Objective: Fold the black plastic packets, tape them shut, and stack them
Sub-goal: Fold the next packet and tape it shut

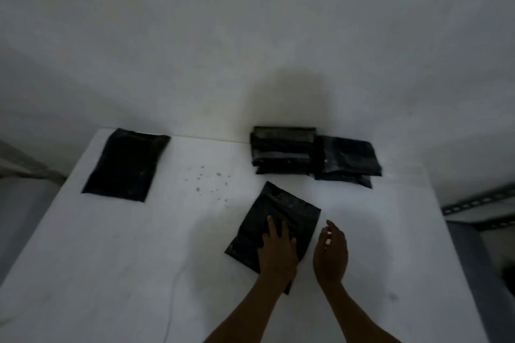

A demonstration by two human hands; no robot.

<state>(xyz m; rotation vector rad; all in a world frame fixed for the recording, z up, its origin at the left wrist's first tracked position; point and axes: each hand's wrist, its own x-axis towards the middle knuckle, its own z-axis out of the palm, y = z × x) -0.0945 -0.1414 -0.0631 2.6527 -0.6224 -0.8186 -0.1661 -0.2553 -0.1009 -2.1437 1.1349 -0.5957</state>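
A black plastic packet (281, 211) lies tilted on the white table (139, 259), near its middle. My left hand (277, 250) presses flat on the packet's lower half, fingers spread. My right hand (330, 252) hovers just right of the packet with its fingers apart and holds nothing. At the back of the table stands a stack of folded black packets (282, 149), with a second, flatter pile of black packets (348, 161) touching its right side. A single unfolded black packet (125, 164) lies flat at the back left.
A white wall (250, 36) rises right behind the table's far edge. Small dark specks (211, 184) dot the table's middle. A grey metal shelf frame (479, 203) stands beyond the table's right edge. A thin white cable (171, 301) crosses the near part of the table.
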